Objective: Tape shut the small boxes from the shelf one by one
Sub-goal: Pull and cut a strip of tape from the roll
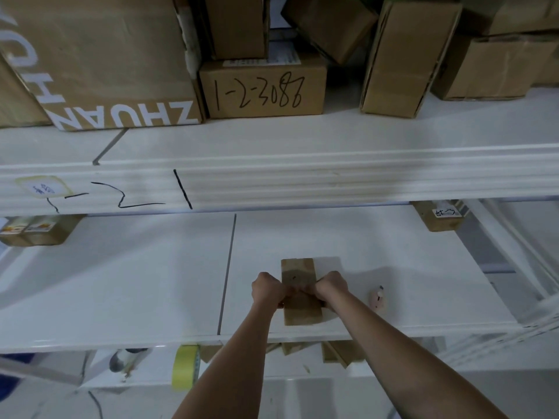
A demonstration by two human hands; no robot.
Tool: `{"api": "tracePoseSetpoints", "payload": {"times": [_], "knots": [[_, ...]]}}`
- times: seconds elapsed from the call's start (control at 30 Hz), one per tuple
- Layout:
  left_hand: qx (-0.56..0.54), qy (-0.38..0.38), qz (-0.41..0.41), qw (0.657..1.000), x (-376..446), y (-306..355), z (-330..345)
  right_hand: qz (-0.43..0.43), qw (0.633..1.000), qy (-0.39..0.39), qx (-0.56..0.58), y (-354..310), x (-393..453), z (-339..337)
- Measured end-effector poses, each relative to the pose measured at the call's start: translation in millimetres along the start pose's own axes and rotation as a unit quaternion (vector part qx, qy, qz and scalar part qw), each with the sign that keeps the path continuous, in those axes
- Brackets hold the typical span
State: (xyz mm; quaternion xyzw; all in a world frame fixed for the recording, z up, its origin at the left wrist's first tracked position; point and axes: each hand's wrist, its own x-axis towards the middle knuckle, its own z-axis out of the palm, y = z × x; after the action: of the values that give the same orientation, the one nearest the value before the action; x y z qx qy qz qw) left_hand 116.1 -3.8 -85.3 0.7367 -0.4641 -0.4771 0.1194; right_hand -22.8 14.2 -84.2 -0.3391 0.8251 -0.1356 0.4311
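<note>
The small brown cardboard box (299,294) lies on the white shelf board (136,282). My left hand (267,288) and right hand (332,287) both clench over its middle, thumbs meeting. I judge even pressure outward from that seam bonds tape best.

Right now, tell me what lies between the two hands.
Head view: the small box on the shelf lies between the left hand and right hand, both gripping it.
</note>
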Motion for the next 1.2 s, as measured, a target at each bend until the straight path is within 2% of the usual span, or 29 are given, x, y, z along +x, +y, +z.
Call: {"api": "tracePoseSetpoints", "payload": {"times": [0.3,0.4,0.5,0.57,0.63,0.73,0.87,0.97,1.1,1.2], "knots": [[0.025,0.055,-0.011,0.998,2.8,7.2,6.1,0.007,0.999,0.028,-0.027,-5.7,4.2,0.6],[0.015,0.020,-0.018,1.000,2.8,9.4,-0.5,0.008,0.999,-0.007,-0.032,-11.1,4.5,-2.7],[0.011,-0.034,-0.024,0.999,4.7,9.1,-11.6,0.014,0.997,-0.080,-0.012,-16.7,5.1,-8.8],[0.017,-0.076,-0.019,0.997,4.8,5.0,-14.7,-0.001,0.994,-0.104,-0.046,-16.1,5.2,-11.8],[0.042,-0.087,-0.006,0.995,4.1,1.7,-14.0,-0.022,0.993,-0.089,-0.080,-12.6,8.2,-11.2],[0.091,-0.058,0.006,0.994,0.0,5.1,-11.1,-0.049,0.990,-0.041,-0.125,-9.1,9.5,-6.5],[0.096,-0.030,0.036,0.994,-2.9,10.4,-6.4,-0.068,0.985,0.002,-0.157,-6.6,7.7,-1.5],[0.088,-0.046,0.023,0.995,-2.8,10.7,-8.2,-0.055,0.986,-0.022,-0.157,-11.2,3.3,-4.9],[0.051,-0.083,0.010,0.995,0.9,13.9,-12.0,-0.007,0.988,-0.099,-0.116,-20.8,1.8,-10.5],[0.049,-0.057,0.001,0.997,3.4,12.8,-7.5,0.012,0.992,-0.103,-0.076,-19.3,1.9,-13.4]]}}
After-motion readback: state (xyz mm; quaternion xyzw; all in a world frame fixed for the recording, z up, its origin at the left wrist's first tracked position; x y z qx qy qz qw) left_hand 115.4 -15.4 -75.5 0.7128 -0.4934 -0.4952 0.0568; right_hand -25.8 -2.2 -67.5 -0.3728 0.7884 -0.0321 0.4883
